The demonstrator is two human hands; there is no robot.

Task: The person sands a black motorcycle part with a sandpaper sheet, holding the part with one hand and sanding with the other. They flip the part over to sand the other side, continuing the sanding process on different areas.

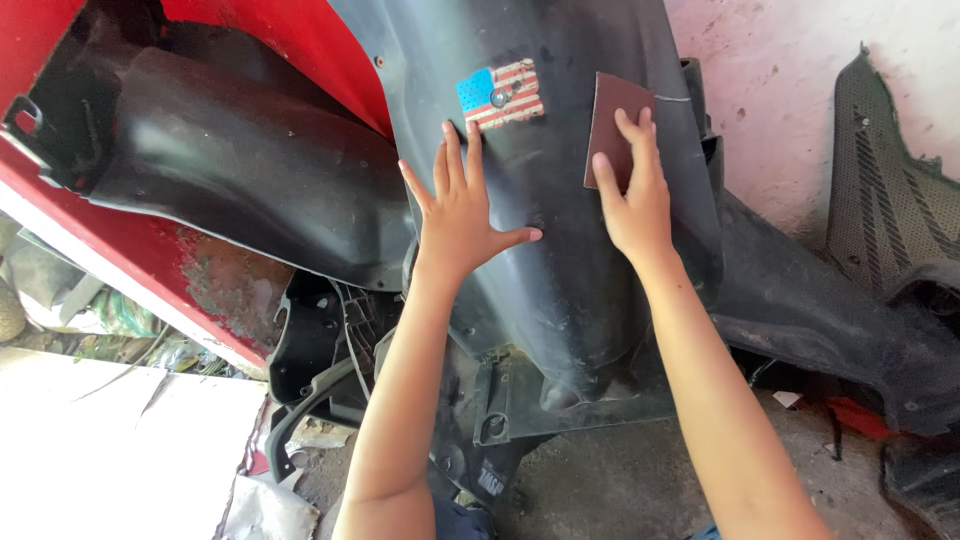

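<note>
A large dark grey plastic scooter panel [560,290] stands upright in front of me, with a worn flag sticker [500,94] near its top. My left hand [458,208] lies flat on the panel just below the sticker, fingers spread. My right hand [633,190] presses a brown sheet of sandpaper [612,112] against the panel's right side; the fingers cover the sheet's lower part.
A red vehicle body [150,260] with a black inner fender [230,160] is at the left. More black plastic panels [860,320] lean at the right against a pale wall [780,90]. White sheet [110,450] and scraps lie on the ground at lower left.
</note>
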